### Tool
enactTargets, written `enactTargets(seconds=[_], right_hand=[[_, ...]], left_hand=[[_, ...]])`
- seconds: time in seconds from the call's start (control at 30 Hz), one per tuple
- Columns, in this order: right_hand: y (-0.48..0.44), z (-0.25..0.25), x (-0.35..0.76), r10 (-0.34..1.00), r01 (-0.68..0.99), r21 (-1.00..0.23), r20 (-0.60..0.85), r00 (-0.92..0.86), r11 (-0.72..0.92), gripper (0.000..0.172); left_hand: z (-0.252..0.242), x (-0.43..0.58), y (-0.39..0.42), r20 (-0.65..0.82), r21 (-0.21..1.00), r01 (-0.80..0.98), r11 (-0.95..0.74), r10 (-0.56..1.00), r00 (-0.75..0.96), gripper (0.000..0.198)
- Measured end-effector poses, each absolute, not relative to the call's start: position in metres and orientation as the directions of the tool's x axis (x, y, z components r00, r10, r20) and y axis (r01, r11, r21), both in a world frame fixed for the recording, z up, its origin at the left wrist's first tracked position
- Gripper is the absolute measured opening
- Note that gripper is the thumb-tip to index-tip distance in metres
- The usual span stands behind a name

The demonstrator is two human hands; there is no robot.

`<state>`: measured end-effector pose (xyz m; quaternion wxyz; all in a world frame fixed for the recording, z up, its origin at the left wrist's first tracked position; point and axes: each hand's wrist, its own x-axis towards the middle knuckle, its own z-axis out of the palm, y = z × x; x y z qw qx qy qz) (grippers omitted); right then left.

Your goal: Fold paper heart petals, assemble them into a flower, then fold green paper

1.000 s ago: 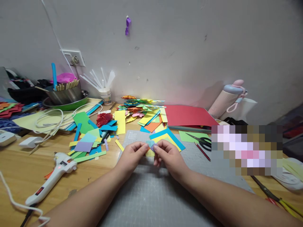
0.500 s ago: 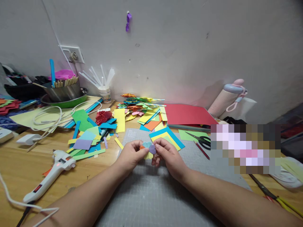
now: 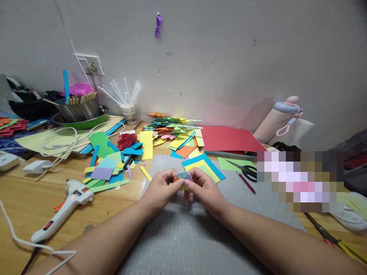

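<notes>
Between my hands, above the grey cutting mat [image 3: 177,240], is a small paper flower [image 3: 184,175] with light blue, purple, orange and yellow petals. My left hand [image 3: 163,188] pinches its left side, thumb on the front. On the right side my right hand [image 3: 204,189] grips it too, with its thumb pressed near the middle. Both thumb tips almost meet there and cover part of the petals. Beyond the hands lie stacked blue, yellow and green paper sheets [image 3: 213,170]. Loose paper scraps [image 3: 103,173] are heaped to the left.
A white glue gun [image 3: 61,210] with its cable lies on the left of the table. Black scissors [image 3: 248,172] and a dark red pencil [image 3: 247,182] rest on the right. Behind stand a cup of white sticks [image 3: 129,114], red paper [image 3: 229,139] and a pink bottle [image 3: 275,118].
My right thumb has moved left onto the flower's middle, beside the left thumb, and more of the petals are now covered. The whole view has shifted slightly.
</notes>
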<state>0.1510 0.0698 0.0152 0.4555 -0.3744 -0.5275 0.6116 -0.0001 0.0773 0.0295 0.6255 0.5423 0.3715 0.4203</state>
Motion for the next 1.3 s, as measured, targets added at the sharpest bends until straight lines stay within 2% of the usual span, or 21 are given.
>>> enactTargets(seconds=[0.1,0.3,0.43,1.0,1.13,1.3], right_hand=[[0.0699,0.0163,0.1507,0.961,-0.177,-0.983,-0.001,-0.276,-0.051,0.028],[0.0703,0.0161,0.1517,0.964,-0.172,-0.978,-0.07,-0.256,-0.117,0.027],[0.071,0.014,0.1508,0.959,-0.115,-0.987,-0.077,-0.273,-0.112,0.028],[0.0709,0.0144,0.1495,0.967,-0.103,-0.987,-0.097,-0.235,-0.124,0.029],[0.0712,0.0133,0.15,0.961,-0.108,-0.99,-0.057,-0.269,-0.089,0.028],[0.0712,0.0142,0.1498,0.948,-0.1,-0.991,-0.057,-0.314,-0.092,0.026]], left_hand=[[0.027,0.0,0.0779,-0.025,0.987,-0.137,0.085,0.921,0.389,0.029],[0.0223,-0.0067,0.0837,-0.045,0.997,-0.047,0.057,0.973,0.225,0.028],[0.0258,-0.0075,0.0848,-0.039,0.999,-0.001,0.04,0.983,0.178,0.027],[0.0232,-0.0069,0.0846,-0.054,0.998,-0.017,0.059,0.973,0.223,0.025],[0.0239,-0.0057,0.0834,-0.067,0.996,-0.04,0.08,0.962,0.265,0.026],[0.022,-0.008,0.085,-0.048,0.998,-0.033,0.056,0.974,0.221,0.026]])
